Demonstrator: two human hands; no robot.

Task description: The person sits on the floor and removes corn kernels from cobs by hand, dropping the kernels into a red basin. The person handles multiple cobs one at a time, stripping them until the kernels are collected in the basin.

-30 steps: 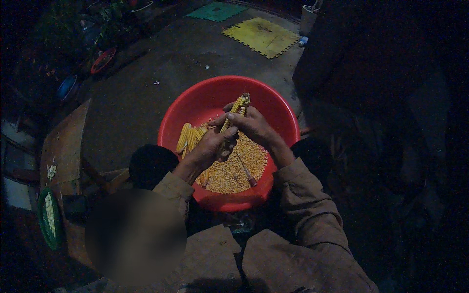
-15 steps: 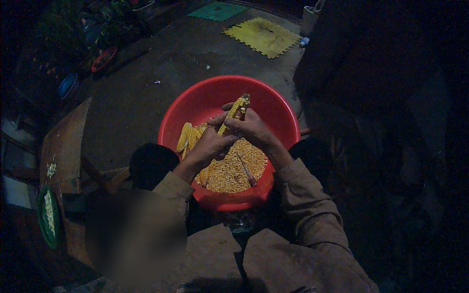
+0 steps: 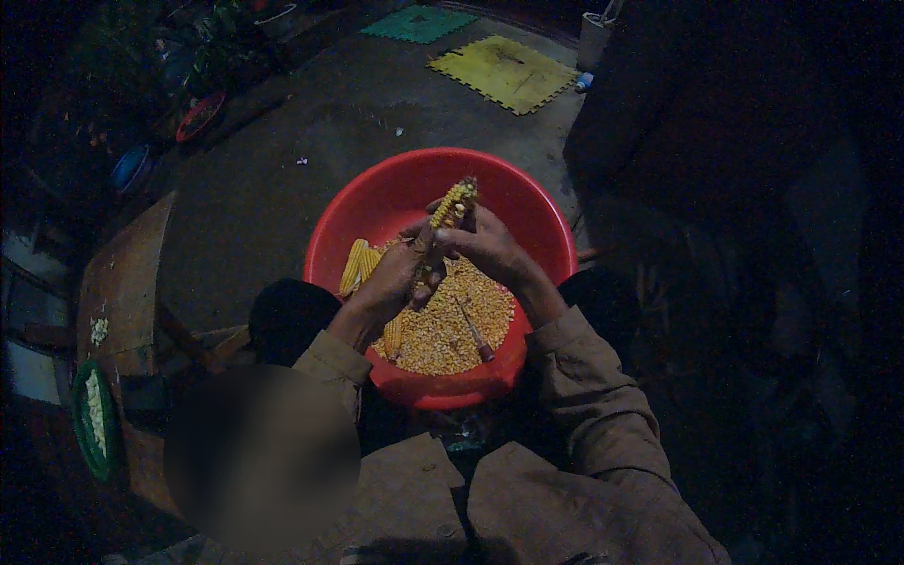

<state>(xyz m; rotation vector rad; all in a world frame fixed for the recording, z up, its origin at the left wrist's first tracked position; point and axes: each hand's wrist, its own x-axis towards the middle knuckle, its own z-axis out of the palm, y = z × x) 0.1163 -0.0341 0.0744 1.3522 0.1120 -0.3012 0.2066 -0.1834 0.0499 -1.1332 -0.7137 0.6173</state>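
Between left hand point(image 3: 394, 271) and right hand point(image 3: 493, 250), both clamped on it, a tilted corn cob point(image 3: 453, 206), tip exposed.

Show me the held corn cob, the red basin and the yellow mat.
Corn cob point(image 3: 454, 205), head view: upper kernels.
Red basin point(image 3: 400, 188), head view: inner far wall.
Yellow mat point(image 3: 505, 77), head view: middle surface.

Dim, grainy fisheye view: weak light picks out the red basin point(image 3: 529, 200), with dark shadow below its near edge. Beyond its right edge, surroundings sink toward black; a blurred disc point(image 3: 262, 459) covers the lower left.
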